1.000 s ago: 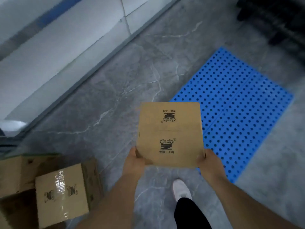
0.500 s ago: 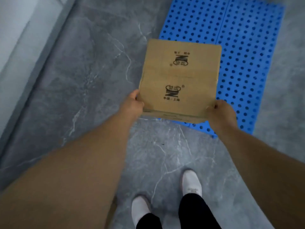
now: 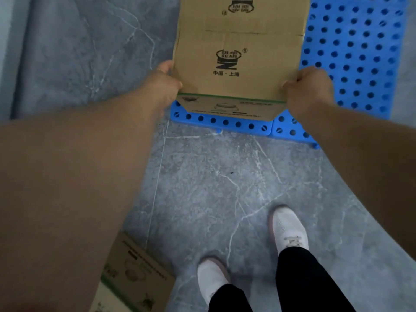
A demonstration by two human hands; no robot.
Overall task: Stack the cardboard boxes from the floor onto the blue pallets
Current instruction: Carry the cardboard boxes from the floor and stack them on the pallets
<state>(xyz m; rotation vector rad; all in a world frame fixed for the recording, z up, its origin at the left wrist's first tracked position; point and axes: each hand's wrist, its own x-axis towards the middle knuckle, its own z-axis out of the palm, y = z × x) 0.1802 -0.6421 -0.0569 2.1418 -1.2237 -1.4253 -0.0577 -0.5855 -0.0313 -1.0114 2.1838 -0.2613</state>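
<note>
Soft, even indoor light; mild blur, wide-angle edge stretch.

Two cardboard boxes (image 3: pixel 238 52) (image 3: pixel 132 278), two blue pallets (image 3: pixel 216 123) (image 3: pixel 355 52), two hands (image 3: pixel 165 83) (image 3: pixel 309 86) and two white shoes (image 3: pixel 211 278) (image 3: pixel 288 230) are in view.

Bare forearms, black trousers (image 3: pixel 299 284), white lace-up mesh sneakers (image 3: pixel 289 230).
</note>
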